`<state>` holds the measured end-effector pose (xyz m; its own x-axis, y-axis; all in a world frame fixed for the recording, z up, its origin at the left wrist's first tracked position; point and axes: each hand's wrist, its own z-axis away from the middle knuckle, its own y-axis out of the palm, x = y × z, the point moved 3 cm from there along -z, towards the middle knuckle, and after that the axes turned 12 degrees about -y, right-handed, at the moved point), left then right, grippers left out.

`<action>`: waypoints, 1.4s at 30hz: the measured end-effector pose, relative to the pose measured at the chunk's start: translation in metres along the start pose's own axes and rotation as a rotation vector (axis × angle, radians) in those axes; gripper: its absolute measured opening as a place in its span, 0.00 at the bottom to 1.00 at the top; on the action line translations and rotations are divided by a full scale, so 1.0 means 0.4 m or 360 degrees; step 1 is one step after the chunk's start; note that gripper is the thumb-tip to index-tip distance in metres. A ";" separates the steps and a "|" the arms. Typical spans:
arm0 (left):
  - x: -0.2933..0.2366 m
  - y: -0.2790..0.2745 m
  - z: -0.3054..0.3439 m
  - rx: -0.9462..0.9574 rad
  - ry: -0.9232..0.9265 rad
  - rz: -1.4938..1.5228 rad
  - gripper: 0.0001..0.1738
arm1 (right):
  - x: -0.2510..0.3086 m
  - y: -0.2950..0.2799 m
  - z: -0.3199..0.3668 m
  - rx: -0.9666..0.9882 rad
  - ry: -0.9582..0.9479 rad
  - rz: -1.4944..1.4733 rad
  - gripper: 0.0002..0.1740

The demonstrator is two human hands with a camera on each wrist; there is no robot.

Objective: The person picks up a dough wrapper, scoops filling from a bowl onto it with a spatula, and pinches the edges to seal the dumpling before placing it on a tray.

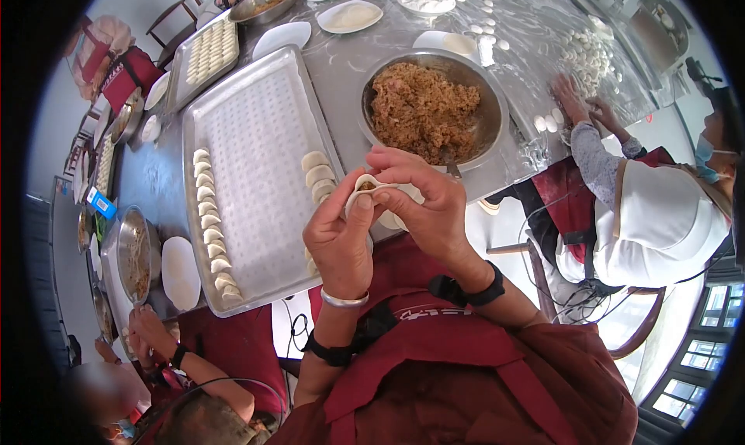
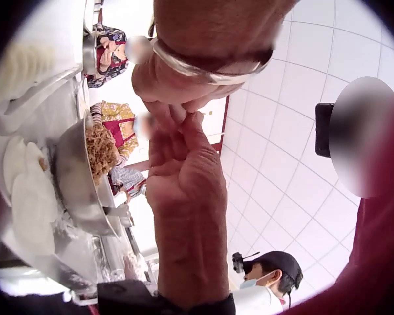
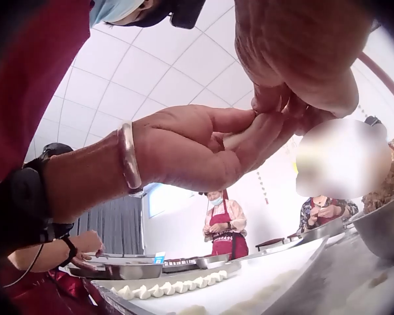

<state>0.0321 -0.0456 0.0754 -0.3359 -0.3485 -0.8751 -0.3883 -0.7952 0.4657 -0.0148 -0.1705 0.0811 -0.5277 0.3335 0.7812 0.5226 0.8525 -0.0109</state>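
Observation:
Between both hands, in the head view, is a dumpling (image 1: pixel 364 187), a round white wrapper partly folded over brown filling that still shows at its top. My left hand (image 1: pixel 341 239) pinches its left side, thumb in front and fingers behind. My right hand (image 1: pixel 425 204) pinches the right edge of the wrapper with thumb and forefinger. In both wrist views the fingertips of the left hand (image 3: pixel 203 147) and right hand (image 2: pixel 187 190) meet, and they hide the dumpling. Just left of the hands, several finished dumplings (image 1: pixel 317 169) line the right side of a metal tray (image 1: pixel 260 135).
A steel bowl of brown filling (image 1: pixel 425 107) stands beyond my hands. Another row of dumplings (image 1: pixel 208 204) runs down the tray's left side. White plates (image 1: pixel 349 17) stand at the back. A person in white (image 1: pixel 660 220) works dough at the right; another person's hands (image 1: pixel 151 332) are at lower left.

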 end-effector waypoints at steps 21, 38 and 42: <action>-0.038 0.003 0.000 0.0220 -0.0085 -0.0414 0.22 | -0.009 -0.013 -0.013 0.0183 -0.0269 0.0039 0.11; -0.060 -0.007 -0.023 0.0345 -0.0216 -0.0567 0.25 | 0.017 -0.021 -0.041 0.0513 -0.0383 0.0260 0.13; -0.046 -0.009 -0.009 0.0307 -0.0142 -0.0376 0.25 | -0.005 -0.023 -0.028 0.0297 -0.0157 0.0024 0.11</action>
<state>0.0426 -0.0381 0.0894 -0.2876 -0.1140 -0.9509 -0.6171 -0.7373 0.2751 -0.0113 -0.1835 0.0866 -0.5885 0.3768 0.7153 0.4027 0.9038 -0.1448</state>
